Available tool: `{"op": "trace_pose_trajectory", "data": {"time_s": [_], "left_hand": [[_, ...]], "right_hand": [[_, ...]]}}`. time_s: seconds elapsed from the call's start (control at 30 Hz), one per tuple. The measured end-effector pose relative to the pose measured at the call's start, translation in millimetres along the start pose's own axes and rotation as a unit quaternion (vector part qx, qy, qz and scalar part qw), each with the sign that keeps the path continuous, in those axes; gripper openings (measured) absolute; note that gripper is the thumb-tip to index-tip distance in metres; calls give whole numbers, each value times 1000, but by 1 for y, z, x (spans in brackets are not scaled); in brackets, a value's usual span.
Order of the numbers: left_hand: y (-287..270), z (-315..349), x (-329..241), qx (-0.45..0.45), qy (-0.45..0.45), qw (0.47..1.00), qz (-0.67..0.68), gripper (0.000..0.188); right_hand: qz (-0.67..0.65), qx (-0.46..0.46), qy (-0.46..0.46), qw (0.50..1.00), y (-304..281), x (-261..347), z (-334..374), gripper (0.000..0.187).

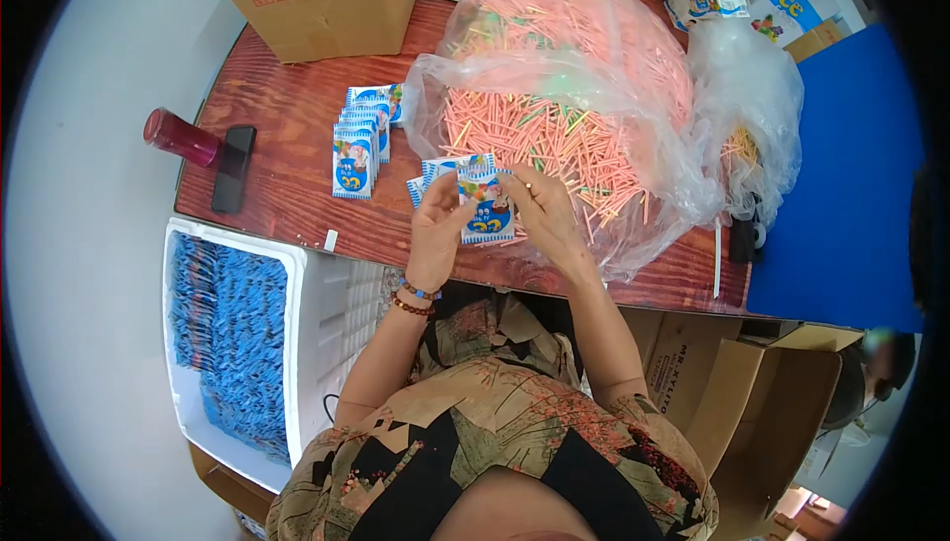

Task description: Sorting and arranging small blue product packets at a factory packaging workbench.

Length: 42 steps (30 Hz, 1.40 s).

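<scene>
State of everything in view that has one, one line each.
Held packet: gripped by both hands; seal state unclear
Left hand: pinching packet's left side
Right hand: fingers at packet's upper right
Stacked packets: overlapping, lying on table
Plastic bag: open, pink sticks showing
Foam box: open, filled with blue packets
Phone: screen dark
Lower-right cardboard box: open

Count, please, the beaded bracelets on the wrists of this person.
2, both around the wrist of the left hand: one blue-and-brown bracelet and, farther from the hand, one brown bracelet.
</scene>
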<state>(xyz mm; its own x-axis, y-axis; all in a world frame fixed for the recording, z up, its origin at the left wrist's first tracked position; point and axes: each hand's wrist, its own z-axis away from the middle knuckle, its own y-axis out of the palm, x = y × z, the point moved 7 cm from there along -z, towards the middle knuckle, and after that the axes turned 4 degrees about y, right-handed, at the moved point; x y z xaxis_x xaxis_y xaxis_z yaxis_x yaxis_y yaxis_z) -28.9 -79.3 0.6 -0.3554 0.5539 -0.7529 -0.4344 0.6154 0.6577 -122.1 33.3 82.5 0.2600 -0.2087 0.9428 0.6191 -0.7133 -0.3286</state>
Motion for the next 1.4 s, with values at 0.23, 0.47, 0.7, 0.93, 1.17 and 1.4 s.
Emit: {"op": "trace_pose_trajectory", "data": {"time_s": [0.23, 0.47, 0.7, 0.93, 1.17, 1.4], "left_hand": [[-53, 22, -16, -72, -26, 983, -165, 13], [-114, 9, -62, -142, 88, 954, -250, 15], [-149, -31, -115, -194, 229, 828, -474, 27], [-142, -20, -108, -202, 226, 736, -605, 37], [-61, -8, -98, -108, 320, 665, -667, 31], [-27, -22, -41, -23, 227, 639, -734, 31]], "right_hand": [[116, 105, 77, 985, 45, -41, -5, 23], [-22, 108, -44, 993, 115, -26, -46, 23], [40, 78, -77, 993, 180, -14, -102, 24], [228, -19, -86, 970, 98, -3, -80, 20], [463, -83, -40, 882, -4, -50, -28, 22], [371, -31, -42, 927, 28, -40, -25, 23]]}}
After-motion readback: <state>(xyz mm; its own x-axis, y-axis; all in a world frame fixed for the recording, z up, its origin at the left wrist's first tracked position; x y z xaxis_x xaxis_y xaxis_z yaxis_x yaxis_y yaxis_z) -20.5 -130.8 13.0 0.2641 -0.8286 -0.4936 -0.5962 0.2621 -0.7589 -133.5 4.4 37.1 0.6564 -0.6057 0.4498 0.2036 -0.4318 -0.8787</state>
